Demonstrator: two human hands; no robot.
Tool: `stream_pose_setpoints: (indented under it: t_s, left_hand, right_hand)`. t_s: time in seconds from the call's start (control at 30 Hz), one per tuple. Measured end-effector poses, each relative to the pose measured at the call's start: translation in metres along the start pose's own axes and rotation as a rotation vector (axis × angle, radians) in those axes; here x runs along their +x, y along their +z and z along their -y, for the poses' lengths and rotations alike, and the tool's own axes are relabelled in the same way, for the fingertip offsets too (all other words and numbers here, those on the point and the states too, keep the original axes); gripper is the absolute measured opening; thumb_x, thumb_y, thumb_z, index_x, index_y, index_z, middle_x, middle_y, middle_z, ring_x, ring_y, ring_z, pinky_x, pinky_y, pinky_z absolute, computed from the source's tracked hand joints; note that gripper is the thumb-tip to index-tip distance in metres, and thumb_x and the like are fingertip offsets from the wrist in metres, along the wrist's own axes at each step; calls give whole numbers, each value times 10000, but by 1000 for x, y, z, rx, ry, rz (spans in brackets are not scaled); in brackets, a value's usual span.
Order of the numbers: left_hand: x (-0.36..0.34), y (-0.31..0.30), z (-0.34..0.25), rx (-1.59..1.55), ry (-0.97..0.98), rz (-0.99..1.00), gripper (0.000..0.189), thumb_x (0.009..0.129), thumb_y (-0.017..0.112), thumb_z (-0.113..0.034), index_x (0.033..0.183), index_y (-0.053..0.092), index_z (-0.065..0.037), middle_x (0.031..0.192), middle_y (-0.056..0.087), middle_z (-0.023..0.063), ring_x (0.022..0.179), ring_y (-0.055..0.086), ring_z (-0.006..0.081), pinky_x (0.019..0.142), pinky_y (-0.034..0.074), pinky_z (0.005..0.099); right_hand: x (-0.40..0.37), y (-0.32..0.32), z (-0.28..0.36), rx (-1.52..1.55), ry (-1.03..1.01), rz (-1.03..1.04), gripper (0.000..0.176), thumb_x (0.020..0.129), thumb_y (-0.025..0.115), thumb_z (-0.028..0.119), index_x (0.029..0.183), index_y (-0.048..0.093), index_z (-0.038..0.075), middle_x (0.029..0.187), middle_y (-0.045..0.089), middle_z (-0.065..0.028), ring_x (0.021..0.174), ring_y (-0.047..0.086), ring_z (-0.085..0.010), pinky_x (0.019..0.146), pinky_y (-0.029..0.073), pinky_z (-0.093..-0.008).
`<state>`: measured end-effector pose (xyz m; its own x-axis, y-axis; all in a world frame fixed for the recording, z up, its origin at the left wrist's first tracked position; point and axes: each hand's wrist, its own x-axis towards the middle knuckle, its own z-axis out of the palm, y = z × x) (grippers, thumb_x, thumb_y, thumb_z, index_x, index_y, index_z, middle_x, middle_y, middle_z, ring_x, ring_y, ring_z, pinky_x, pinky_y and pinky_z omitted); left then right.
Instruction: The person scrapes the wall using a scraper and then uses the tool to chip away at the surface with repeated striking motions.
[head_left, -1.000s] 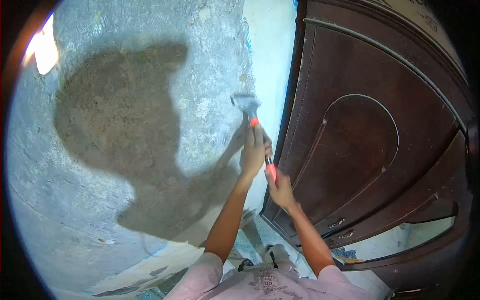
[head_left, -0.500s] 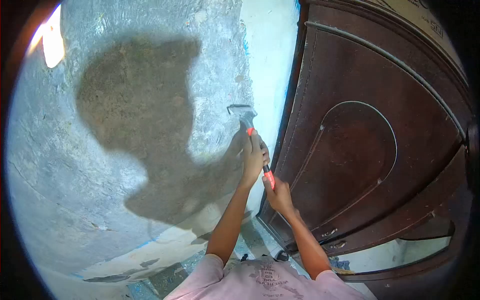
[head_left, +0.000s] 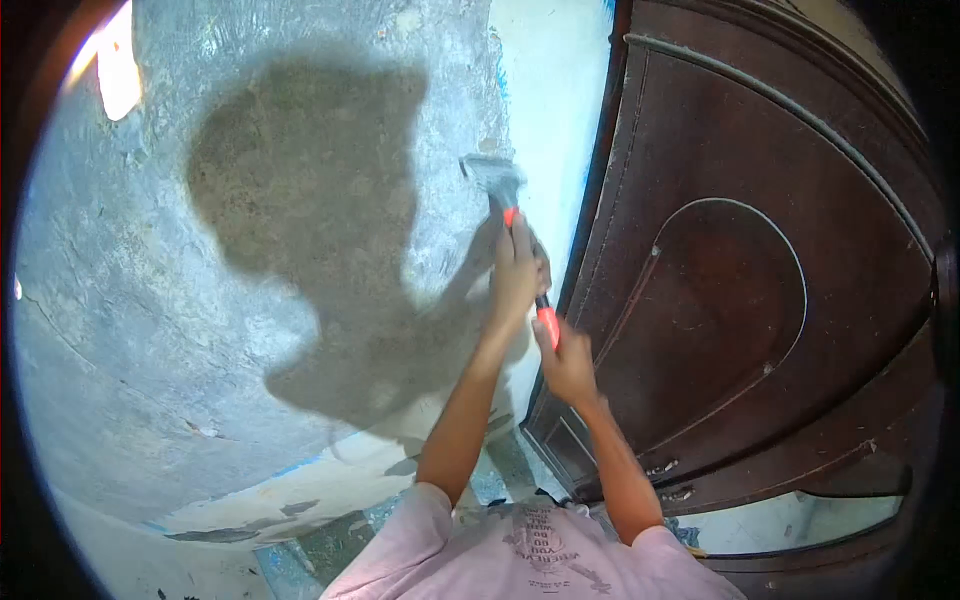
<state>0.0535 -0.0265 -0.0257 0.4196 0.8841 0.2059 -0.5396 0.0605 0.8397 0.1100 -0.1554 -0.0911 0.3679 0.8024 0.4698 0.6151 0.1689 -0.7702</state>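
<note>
Both my hands grip one long-handled scraper with a wide grey head and a red-and-black handle. My left hand wraps the upper handle, just below the head. Lower down, my right hand closes round the red end of the handle. The scraper's head lies over the wall, at the border between the rough grey, stripped surface and a smooth white strip. Motion blurs the head slightly. A dark shadow of my head and arms falls across the grey wall.
A dark brown wooden wardrobe with curved mouldings stands close on the right, beside the white strip. Low on the wall is a pale band with peeled patches. A speckled floor shows below, between wall and wardrobe.
Both hands have pushed the scraper upward along the wall, its head rising towards the top. The view has shifted slightly, and the shadow sits farther right.
</note>
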Motion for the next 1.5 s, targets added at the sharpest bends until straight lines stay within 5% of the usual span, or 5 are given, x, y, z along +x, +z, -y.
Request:
stream_pose_setpoints:
  t_s: [0.43, 0.57, 0.67, 0.9, 1.5]
  left_hand:
    - [-23, -13, -3, 13, 107, 44, 271, 1114, 406, -374, 1025, 444, -121, 693, 440, -16, 466, 386, 64, 413, 310, 233]
    - [-5, 6, -44, -22, 144, 151, 288, 1111, 427, -365, 1062, 474, -85, 730, 452, 4, 512, 408, 79, 471, 357, 244]
    - [-13, -16, -12, -35, 88, 145, 279, 1116, 415, -357, 1041, 470, -93, 686, 428, -10, 490, 391, 69, 442, 341, 238]
    - [-23, -26, -15, 33, 59, 106, 276, 1117, 406, -346, 967, 421, -115, 659, 427, -9, 459, 423, 88, 408, 351, 257]
    - [-3, 4, -66, 102, 40, 198, 357, 1105, 398, -440, 996, 422, -101, 653, 386, -26, 477, 379, 82, 428, 346, 262]
  right_hand:
    - [-14, 30, -3, 32, 68, -45, 390, 1046, 566, 371, 985, 635, -8, 664, 543, -270, 671, 624, -487, 575, 459, -484]
    - [13, 8, 35, 66, 46, -63, 478, 1078, 532, 385, 869, 608, -38, 587, 490, -119, 594, 458, -104, 544, 395, -384]
    - [-12, 26, 18, 52, 157, -43, 466, 1076, 536, 379, 885, 616, -39, 592, 468, -126, 626, 413, -87, 538, 381, -376]
    - [-22, 41, 20, -7, 39, -144, 451, 1060, 556, 380, 881, 625, -28, 589, 489, -238, 532, 539, -432, 535, 420, -455]
    - [10, 25, 57, 5, 136, -141, 529, 1079, 516, 420, 813, 572, -33, 591, 421, -108, 590, 422, -117, 527, 378, -389]
